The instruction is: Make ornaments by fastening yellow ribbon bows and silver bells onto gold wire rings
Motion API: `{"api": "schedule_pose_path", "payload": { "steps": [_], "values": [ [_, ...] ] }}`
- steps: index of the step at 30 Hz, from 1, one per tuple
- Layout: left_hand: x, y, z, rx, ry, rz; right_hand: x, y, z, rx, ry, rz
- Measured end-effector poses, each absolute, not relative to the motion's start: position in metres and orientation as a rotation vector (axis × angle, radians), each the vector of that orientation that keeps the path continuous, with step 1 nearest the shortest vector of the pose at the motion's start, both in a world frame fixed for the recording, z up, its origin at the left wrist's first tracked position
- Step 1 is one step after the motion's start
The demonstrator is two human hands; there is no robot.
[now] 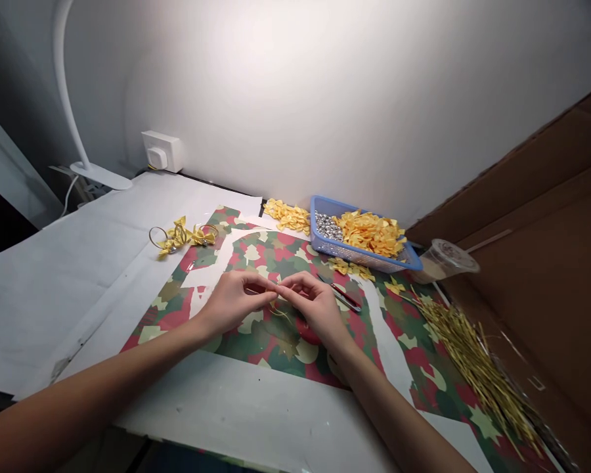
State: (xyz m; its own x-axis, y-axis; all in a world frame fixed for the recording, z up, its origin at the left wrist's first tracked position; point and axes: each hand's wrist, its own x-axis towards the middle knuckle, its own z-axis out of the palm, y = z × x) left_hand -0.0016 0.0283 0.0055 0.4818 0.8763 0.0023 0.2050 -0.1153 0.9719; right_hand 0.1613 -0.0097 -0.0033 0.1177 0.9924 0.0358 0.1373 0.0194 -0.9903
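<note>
My left hand (236, 301) and my right hand (318, 305) meet fingertip to fingertip over the camouflage-patterned sheet. Both are closed in a pinch. A thin gold wire (280, 313) hangs in a loose curl just below the joined fingertips; its upper part is hidden by them. Close to the right hand lies a slim tool with dark red and metal parts (347, 299), perhaps tweezers or small pliers. A round red thing (307, 332) shows partly beneath that hand.
A blue basket (364, 261) holds yellow ribbon petals and silver beads. More yellow pieces (288, 216) lie beside it. Gold stems (473, 361) and a clear plastic cup (448, 259) are on the right. Finished-looking yellow bows with wire rings (180, 236) lie left. A lamp base (101, 176) stands behind.
</note>
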Motion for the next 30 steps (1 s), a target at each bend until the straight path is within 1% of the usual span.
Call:
{"api": "schedule_pose_path", "payload": {
  "steps": [14, 23, 30],
  "values": [
    [-0.001, 0.028, 0.009, 1.501, 0.976, 0.781, 0.165, -0.013, 0.004, -1.365, -1.243, 1.154],
    [-0.002, 0.03, 0.002, 1.404, 0.941, 0.846, 0.195, -0.023, 0.019, -1.392, -1.281, 1.478],
    [-0.002, 0.029, 0.005, 1.426, 0.95, 0.875, 0.217, -0.025, 0.04, -1.426, -1.239, 1.465]
  ]
}}
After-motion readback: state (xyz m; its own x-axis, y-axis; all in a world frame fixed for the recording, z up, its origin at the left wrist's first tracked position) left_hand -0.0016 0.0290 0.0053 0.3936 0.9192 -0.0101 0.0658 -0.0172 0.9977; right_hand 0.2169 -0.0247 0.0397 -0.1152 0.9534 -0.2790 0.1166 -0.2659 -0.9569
